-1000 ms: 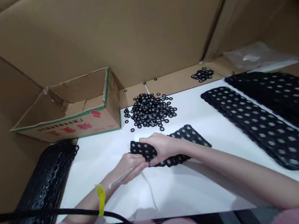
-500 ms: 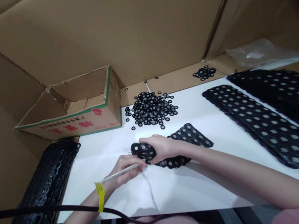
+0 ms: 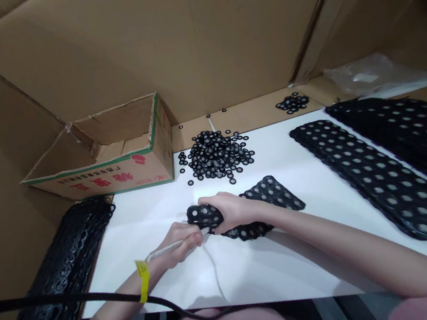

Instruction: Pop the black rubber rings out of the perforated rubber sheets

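My left hand [image 3: 179,243] is closed round a slim white pen-like tool [image 3: 165,249], whose tip lies against the near edge of a black dotted sheet [image 3: 273,192]. Fingers of my right hand [image 3: 231,210] grip that sheet, folding its left end up over the white table [image 3: 155,290]. The sheet carries rows of pale round spots, and its right part lies flat under my right wrist. Whatever the tool's tip touches is mostly hidden by the fingers. Just beyond my hands is a heap of small black rings [image 3: 218,154].
A cardboard box [image 3: 133,171] stands at the back left, above a long black perforated strip [image 3: 56,265]. Larger dotted sheets [image 3: 377,177] lie at right. Farther back are a small ring pile [image 3: 292,103] and a clear plastic bag [image 3: 377,74]. A black cable [image 3: 98,297] crosses the lower left.
My left fingers have curled in more tightly round the white tool and shifted slightly. The folded end of the sheet has tilted a little. My right hand keeps its place.
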Motion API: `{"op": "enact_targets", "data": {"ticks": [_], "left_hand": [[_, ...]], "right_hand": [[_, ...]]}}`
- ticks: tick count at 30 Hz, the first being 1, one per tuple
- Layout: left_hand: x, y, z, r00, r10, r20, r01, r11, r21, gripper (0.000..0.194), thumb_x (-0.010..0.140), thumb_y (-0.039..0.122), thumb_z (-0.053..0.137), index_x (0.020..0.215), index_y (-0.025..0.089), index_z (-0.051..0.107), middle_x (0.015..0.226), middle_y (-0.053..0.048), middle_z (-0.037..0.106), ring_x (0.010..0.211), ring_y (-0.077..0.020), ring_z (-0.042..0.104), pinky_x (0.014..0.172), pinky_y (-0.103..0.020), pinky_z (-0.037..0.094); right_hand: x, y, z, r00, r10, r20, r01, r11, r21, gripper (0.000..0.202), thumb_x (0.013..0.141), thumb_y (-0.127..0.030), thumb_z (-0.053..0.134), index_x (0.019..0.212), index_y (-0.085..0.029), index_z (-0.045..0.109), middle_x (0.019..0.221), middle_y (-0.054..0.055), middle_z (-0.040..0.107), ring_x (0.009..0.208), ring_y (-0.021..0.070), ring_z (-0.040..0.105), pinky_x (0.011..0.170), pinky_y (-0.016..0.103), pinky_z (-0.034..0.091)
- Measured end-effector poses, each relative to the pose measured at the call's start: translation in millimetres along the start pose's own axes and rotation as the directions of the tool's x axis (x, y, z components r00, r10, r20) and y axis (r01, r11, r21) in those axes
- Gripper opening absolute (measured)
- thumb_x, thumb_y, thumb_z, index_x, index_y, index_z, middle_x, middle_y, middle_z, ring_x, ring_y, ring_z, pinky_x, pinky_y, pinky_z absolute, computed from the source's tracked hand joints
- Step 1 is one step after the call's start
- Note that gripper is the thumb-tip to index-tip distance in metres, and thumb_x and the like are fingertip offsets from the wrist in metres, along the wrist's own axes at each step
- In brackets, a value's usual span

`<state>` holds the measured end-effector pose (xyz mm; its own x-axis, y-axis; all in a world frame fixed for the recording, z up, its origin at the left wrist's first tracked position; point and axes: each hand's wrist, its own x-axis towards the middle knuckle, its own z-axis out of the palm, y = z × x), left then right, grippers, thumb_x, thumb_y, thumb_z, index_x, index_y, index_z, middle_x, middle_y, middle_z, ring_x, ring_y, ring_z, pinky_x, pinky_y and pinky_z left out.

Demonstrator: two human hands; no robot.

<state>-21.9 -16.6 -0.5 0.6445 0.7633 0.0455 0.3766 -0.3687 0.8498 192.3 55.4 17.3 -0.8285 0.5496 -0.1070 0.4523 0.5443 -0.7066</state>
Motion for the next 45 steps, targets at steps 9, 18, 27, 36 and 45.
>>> {"op": "enact_targets", "data": {"ticks": [9, 18, 27, 36, 45], "left_hand": [[15, 36, -20.3, 0.956, -0.140, 0.257, 0.136, 0.990, 0.031, 0.042, 0.098, 0.036, 0.030, 0.063, 0.015, 0.040, 0.059, 0.002, 0.040, 0.057, -0.0086, 0.038, 0.057, -0.022, 0.030], [14, 30, -20.2, 0.957, -0.112, 0.268, 0.122, 0.992, -0.023, 0.046, 0.098, 0.040, 0.030, 0.060, 0.015, 0.039, 0.058, 0.002, 0.039, 0.056, -0.0085, 0.037, 0.056, -0.023, 0.029], [13, 37, -17.1, 0.962, -0.173, 0.212, 0.192, 0.979, -0.073, 0.042, 0.097, 0.031, 0.033, 0.061, 0.013, 0.044, 0.057, 0.003, 0.042, 0.054, -0.0075, 0.040, 0.055, -0.021, 0.030], [11, 36, -13.9, 0.966, -0.180, 0.188, 0.187, 0.982, -0.020, 0.046, 0.097, 0.038, 0.031, 0.062, 0.013, 0.046, 0.057, 0.002, 0.041, 0.055, -0.0079, 0.039, 0.053, -0.021, 0.030], [10, 42, -16.2, 0.959, -0.182, 0.218, 0.190, 0.982, -0.015, 0.045, 0.097, 0.039, 0.029, 0.062, 0.015, 0.040, 0.057, 0.002, 0.037, 0.055, -0.0088, 0.037, 0.054, -0.023, 0.028]], "right_hand": [[1, 1, 3, 0.999, -0.034, -0.004, 0.034, 0.999, -0.012, 0.041, 0.060, -0.028, 0.076, 0.094, -0.020, 0.054, 0.080, -0.001, 0.061, 0.074, 0.0181, 0.056, 0.060, 0.023, 0.032], [1, -1, 4, 1.000, -0.012, -0.006, 0.012, 1.000, -0.022, 0.037, 0.059, -0.030, 0.073, 0.087, -0.022, 0.050, 0.076, -0.002, 0.059, 0.070, 0.0171, 0.055, 0.056, 0.023, 0.029], [0, -5, 6, 1.000, 0.018, 0.008, -0.018, 0.999, -0.035, 0.037, 0.057, -0.026, 0.071, 0.088, -0.022, 0.050, 0.076, -0.001, 0.059, 0.069, 0.0185, 0.056, 0.057, 0.023, 0.031], [-2, -6, 6, 1.000, 0.010, 0.019, -0.010, 1.000, -0.025, 0.045, 0.060, -0.028, 0.071, 0.101, -0.021, 0.053, 0.080, 0.000, 0.061, 0.075, 0.0209, 0.058, 0.058, 0.023, 0.031], [-1, -15, 10, 0.997, 0.074, 0.020, -0.073, 0.995, -0.073, 0.049, 0.059, -0.032, 0.071, 0.103, -0.024, 0.052, 0.076, 0.000, 0.059, 0.072, 0.0215, 0.057, 0.055, 0.023, 0.028]]}}
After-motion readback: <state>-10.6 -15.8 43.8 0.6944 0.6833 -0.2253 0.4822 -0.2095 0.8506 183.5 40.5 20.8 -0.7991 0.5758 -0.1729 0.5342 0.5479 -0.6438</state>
